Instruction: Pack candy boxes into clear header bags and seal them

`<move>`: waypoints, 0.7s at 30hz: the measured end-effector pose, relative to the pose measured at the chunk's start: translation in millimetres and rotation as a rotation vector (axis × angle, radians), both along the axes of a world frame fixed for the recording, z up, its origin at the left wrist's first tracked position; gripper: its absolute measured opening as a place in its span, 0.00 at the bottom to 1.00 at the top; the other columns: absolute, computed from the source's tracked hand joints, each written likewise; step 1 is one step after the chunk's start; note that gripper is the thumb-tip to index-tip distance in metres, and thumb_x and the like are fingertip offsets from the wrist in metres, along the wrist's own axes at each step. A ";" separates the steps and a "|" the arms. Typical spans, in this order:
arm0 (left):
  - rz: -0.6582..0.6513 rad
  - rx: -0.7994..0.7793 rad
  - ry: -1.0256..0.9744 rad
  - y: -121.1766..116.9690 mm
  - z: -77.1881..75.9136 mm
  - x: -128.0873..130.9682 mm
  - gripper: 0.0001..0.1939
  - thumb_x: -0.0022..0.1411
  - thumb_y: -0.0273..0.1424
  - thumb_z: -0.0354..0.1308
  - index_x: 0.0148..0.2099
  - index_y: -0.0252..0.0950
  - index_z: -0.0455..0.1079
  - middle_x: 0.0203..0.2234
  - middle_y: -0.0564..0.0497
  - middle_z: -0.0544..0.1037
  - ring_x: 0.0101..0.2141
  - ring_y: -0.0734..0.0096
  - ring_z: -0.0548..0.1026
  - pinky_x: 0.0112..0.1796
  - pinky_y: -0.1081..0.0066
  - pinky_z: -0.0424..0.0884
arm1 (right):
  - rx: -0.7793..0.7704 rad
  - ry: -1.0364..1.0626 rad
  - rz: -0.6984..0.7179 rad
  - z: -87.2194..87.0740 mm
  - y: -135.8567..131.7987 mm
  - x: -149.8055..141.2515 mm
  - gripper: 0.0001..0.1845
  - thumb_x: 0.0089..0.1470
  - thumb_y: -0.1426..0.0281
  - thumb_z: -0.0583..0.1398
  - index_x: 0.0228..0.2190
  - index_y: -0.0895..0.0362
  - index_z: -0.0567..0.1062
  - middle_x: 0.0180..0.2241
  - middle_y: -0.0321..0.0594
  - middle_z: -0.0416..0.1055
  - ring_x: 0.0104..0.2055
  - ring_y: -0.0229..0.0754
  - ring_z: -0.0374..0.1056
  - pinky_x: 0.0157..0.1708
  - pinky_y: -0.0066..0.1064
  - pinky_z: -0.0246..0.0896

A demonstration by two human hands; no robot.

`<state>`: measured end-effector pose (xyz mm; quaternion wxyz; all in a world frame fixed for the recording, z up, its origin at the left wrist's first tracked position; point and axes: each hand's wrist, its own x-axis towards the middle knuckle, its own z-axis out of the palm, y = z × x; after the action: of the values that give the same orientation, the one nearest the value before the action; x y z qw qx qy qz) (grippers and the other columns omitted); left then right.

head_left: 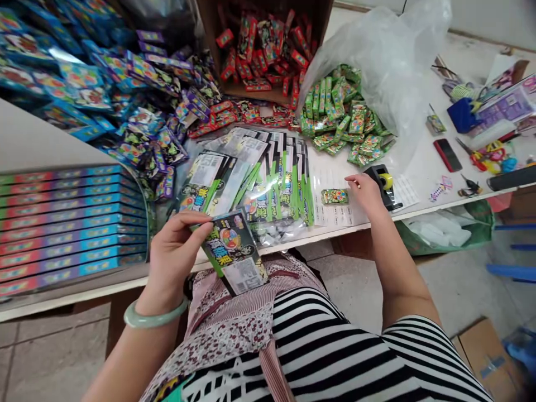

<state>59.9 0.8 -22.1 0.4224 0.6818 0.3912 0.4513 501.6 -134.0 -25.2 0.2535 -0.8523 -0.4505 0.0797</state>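
My left hand pinches the upper left corner of a flat printed package, black with a green edge and a pale panel, held in front of the table's edge. To the right, my right hand hovers over a sheet of small white labels, fingers stretched out and apart. A small green box lies on that sheet just left of the fingertips. Behind the package is a fanned stack of similar flat packages. A black tape dispenser stands right beside my right hand.
Small green boxes spill from a clear plastic bag. A carton holds red boxes; purple boxes and blue packs heap leftward. Rows of coloured boxes fill the left. A phone and scissors lie rightward.
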 end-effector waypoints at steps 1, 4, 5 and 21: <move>0.011 -0.013 0.013 -1.1 1.8 1.1 0.05 0.52 0.33 0.71 0.33 0.46 0.78 0.30 0.58 0.81 0.34 0.68 0.77 0.36 0.64 0.73 | -0.022 -0.010 0.001 -2.0 0.9 4.8 0.14 0.56 0.72 0.56 0.38 0.59 0.80 0.42 0.50 0.76 0.41 0.50 0.70 0.50 0.43 0.64; 0.038 -0.020 0.047 -2.4 5.8 0.4 0.05 0.52 0.34 0.71 0.32 0.47 0.78 0.30 0.59 0.81 0.34 0.67 0.77 0.38 0.63 0.74 | -0.044 -0.029 0.010 -4.9 9.7 9.6 0.14 0.56 0.73 0.55 0.39 0.59 0.81 0.43 0.50 0.75 0.42 0.51 0.70 0.51 0.43 0.64; 0.041 -0.018 0.056 -2.0 6.2 -0.6 0.05 0.52 0.34 0.71 0.32 0.47 0.78 0.30 0.59 0.81 0.34 0.67 0.77 0.38 0.63 0.74 | -0.048 -0.040 0.019 -5.6 14.0 10.3 0.15 0.57 0.72 0.55 0.40 0.60 0.81 0.43 0.51 0.75 0.42 0.51 0.70 0.52 0.44 0.63; 0.067 -0.021 0.069 -0.9 5.0 -1.7 0.07 0.51 0.39 0.71 0.32 0.48 0.77 0.29 0.58 0.81 0.33 0.65 0.77 0.37 0.61 0.74 | -0.125 -0.059 0.078 -25.6 36.0 17.5 0.10 0.54 0.73 0.58 0.36 0.59 0.80 0.43 0.50 0.73 0.42 0.49 0.69 0.49 0.40 0.64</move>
<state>58.2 -0.1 -17.2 0.4004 0.6791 0.4327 0.4373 519.1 -98.0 -50.8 0.1832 -0.8501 -0.4850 0.0922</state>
